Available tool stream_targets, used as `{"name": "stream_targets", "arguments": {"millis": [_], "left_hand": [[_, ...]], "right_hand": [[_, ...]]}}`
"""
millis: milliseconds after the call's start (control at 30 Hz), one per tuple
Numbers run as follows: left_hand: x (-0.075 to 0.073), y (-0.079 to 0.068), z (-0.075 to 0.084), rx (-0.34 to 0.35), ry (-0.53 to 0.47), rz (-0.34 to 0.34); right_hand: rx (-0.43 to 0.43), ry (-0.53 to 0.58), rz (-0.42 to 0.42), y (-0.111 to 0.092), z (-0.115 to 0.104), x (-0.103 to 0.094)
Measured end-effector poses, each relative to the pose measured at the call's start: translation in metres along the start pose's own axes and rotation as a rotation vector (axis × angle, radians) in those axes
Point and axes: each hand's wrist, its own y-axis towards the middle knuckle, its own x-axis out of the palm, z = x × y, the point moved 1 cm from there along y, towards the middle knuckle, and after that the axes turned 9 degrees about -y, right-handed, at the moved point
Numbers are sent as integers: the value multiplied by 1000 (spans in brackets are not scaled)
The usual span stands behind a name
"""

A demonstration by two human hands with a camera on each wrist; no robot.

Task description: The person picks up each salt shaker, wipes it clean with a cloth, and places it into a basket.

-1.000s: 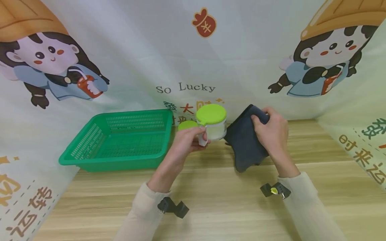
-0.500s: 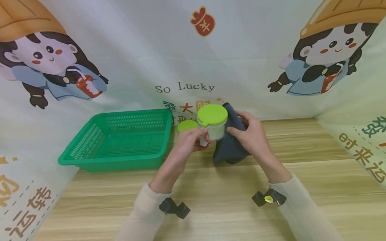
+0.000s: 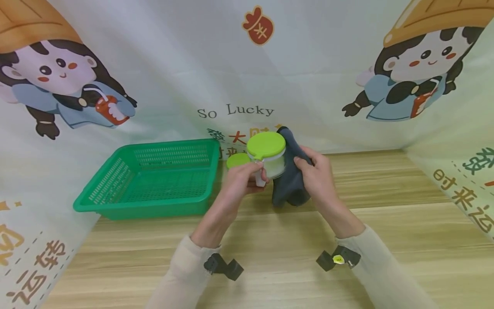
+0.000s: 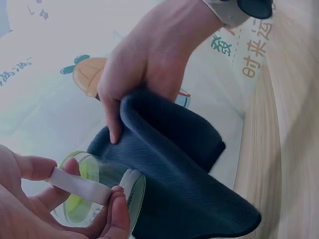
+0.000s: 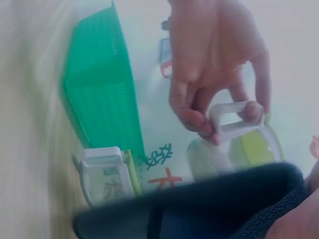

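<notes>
My left hand (image 3: 239, 182) grips the white handle (image 4: 79, 185) of a clear seasoning jar (image 3: 267, 145) with a lime-green lid, raised above the wooden table. My right hand (image 3: 318, 174) pinches a folded dark blue cloth (image 3: 290, 186) between thumb and fingers. The cloth lies up against the jar's right side and covers part of it. In the left wrist view, its folds spread behind the clear jar wall. A second lime-lidded jar (image 5: 103, 180) with a white handle stands on the table behind my left hand, mostly hidden in the head view.
A green plastic basket (image 3: 154, 210) with slotted walls stands on the table (image 3: 278, 266) to the left of the jars. A white printed curtain (image 3: 308, 86) hangs behind the table and along both sides.
My right hand has moved left with the cloth, from apart on the right to against the jar's side. The held jar has shifted slightly and tilted; my left hand keeps its grip.
</notes>
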Motion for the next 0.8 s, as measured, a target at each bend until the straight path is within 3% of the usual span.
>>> {"name": "stream_targets", "arguments": {"millis": [167,367,500,800], "left_hand": [[1,-3,3,-6,35,-46],[3,-5,4,8,85,-61],[1,-3,2,16,56,-45],[-5,2,-1,29,20,24]], "right_hand": [[-8,51,-1,3,2,-1],[28,-22,-122,6,3,-7],[33,-92,-193,4,1,-6],[-52,-228,-291,-9,-8,2]]}}
